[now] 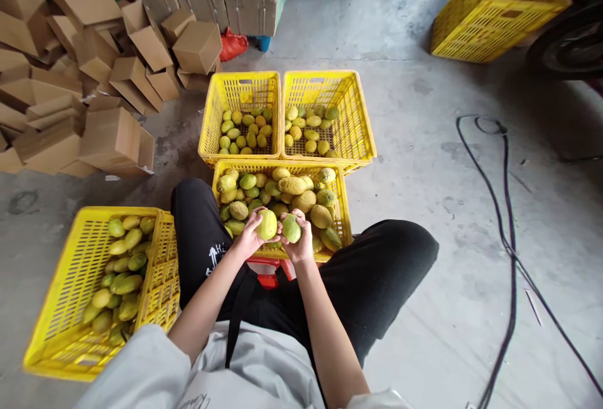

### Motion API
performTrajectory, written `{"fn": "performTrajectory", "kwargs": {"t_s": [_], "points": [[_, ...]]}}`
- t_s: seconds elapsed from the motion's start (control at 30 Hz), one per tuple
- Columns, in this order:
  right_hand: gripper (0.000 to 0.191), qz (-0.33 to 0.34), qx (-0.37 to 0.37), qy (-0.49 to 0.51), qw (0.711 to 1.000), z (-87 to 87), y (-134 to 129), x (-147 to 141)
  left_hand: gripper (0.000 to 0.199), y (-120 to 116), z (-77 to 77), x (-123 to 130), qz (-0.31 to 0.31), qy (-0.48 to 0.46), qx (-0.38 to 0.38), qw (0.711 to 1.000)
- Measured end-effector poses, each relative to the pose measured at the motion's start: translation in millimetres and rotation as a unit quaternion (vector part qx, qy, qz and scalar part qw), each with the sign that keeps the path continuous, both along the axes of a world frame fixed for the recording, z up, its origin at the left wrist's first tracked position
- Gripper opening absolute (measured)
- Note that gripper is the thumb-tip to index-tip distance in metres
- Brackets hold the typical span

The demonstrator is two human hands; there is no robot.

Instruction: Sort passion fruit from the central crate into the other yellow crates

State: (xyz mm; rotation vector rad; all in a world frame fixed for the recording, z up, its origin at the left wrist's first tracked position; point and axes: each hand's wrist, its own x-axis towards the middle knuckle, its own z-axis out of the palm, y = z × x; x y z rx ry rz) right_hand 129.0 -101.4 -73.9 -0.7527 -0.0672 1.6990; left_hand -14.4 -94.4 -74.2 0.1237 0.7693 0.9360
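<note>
Head view: a yellowish fruit [267,225] and a greener fruit [291,229] are held side by side over the near part of a filled yellow crate [347,211]. The left hand [253,230] grasps the yellowish one, the right hand [303,244] the greener. Both seem raised for a look; any move from here calls for a steady grip. Each shows a rounded face upward; their long axes cannot be told. Beyond stand two part-filled crates [241,156].

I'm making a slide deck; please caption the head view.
Seated person holds a yellow-green fruit in the left hand and a greener one in the right hand.
</note>
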Motion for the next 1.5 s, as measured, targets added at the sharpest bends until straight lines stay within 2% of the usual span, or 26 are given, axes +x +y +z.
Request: {"fn": "performTrajectory", "kwargs": {"t_s": [0.13,0.3,0.47,0.6,0.83,0.97,1.07,1.17,1.37,1.5], "points": [[0.024,0.009,-0.010,0.011,1.000,-0.3,0.7,4.9,0.025,2.3,5.7,-0.2,0.029,-0.034,-0.049,0.998],[0.031,0.009,-0.034,0.012,0.999,-5.0,0.2,7.9,0.038,7.0,6.1,0.4,0.034,-0.028,-0.050,0.998],[0.044,0.023,-0.022,-0.021,0.999,-8.0,-2.3,1.3,0.035,3.9,-2.7,-0.1,0.045,0.017,-0.013,0.999],[0.037,0.039,0.007,-0.046,0.998,-9.8,-4.1,-2.3,0.035,-1.3,-5.8,0.1,0.014,0.033,0.031,0.999],[0.034,0.047,0.014,-0.057,0.997,-10.0,-3.7,-4.0,0.033,0.2,-1.0,1.2,0.017,0.046,0.033,0.998],[0.029,0.034,-0.012,-0.022,0.999,-6.3,-1.5,-0.5,0.025,2.3,3.3,0.9,0.041,0.028,-0.002,0.999],[0.033,0.012,-0.002,0.015,1.000,-2.4,0.8,1.7,0.022,4.8,7.1,0.5,0.078,-0.003,-0.050,0.996],[0.035,-0.006,-0.003,0.011,1.000,-2.5,1.5,0.9,0.021,7.0,9.2,0.2,0.103,-0.018,-0.072,0.992],[0.051,0.023,-0.026,-0.025,0.999,-12.8,-3.1,-2.2,0.026,5.9,5.4,-0.7,0.035,0.006,-0.051,0.998],[0.052,0.030,-0.016,-0.030,0.999,-14.5,-4.1,-2.1,0.027,4.2,3.5,-1.3,0.030,0.020,-0.020,0.999]]}}
